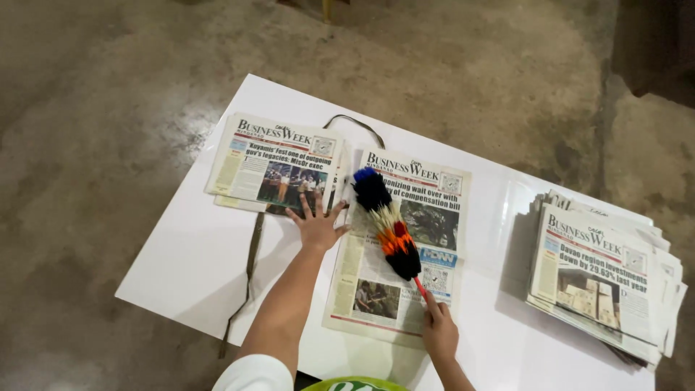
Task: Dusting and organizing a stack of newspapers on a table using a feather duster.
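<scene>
My left hand (pixel 316 223) lies flat with fingers spread on the white table, at the gap between two newspapers. My right hand (pixel 439 331) grips the thin red handle of a feather duster (pixel 386 223). The duster's blue, cream, orange and black feathers rest across the middle newspaper (pixel 376 289), which lies unfolded lengthwise. A folded newspaper (pixel 268 163) lies to the left of my left hand.
A thick stack of newspapers (pixel 604 279) sits at the table's right end. A dark strap (pixel 253 250) runs under the left paper and hangs over the near edge of the white table (pixel 188 268). Bare concrete floor surrounds the table.
</scene>
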